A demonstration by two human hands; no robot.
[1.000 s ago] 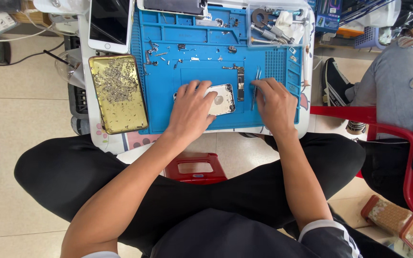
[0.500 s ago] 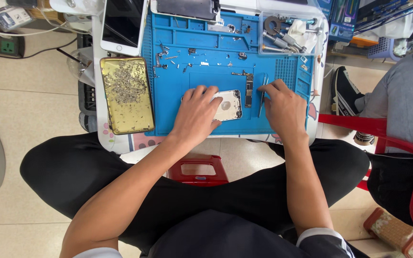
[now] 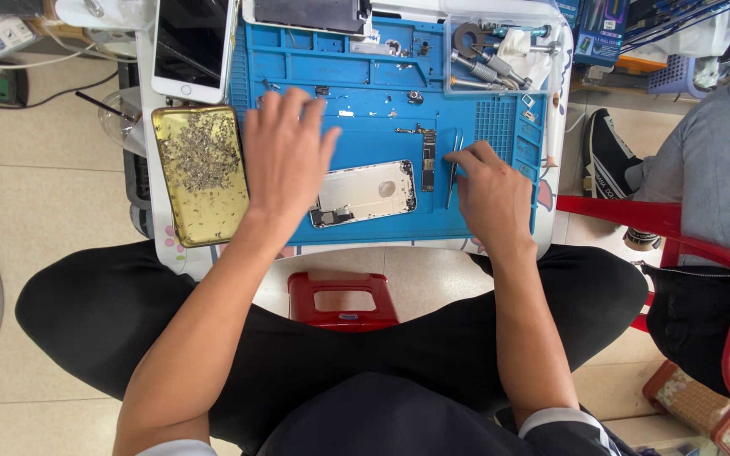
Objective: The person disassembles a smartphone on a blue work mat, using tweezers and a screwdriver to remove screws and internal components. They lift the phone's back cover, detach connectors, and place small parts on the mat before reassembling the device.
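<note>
1. The left hand (image 3: 285, 156) hovers open, fingers spread, over the blue mat (image 3: 365, 84), holding nothing.
2. The right hand (image 3: 487, 186) rests on the mat, fingertips curled down on the tweezers (image 3: 452, 169); no firm grip shows.
3. The phone housing (image 3: 365, 192) lies between the hands, long axis running left to right, its left end just beside the left wrist.
4. The logic board (image 3: 427, 159) lies far-to-near, just left of the tweezers and nearer the right hand.
5. A gold tray (image 3: 200, 173) of screws sits on the tabletop (image 3: 551, 169), left of the mat.
</note>
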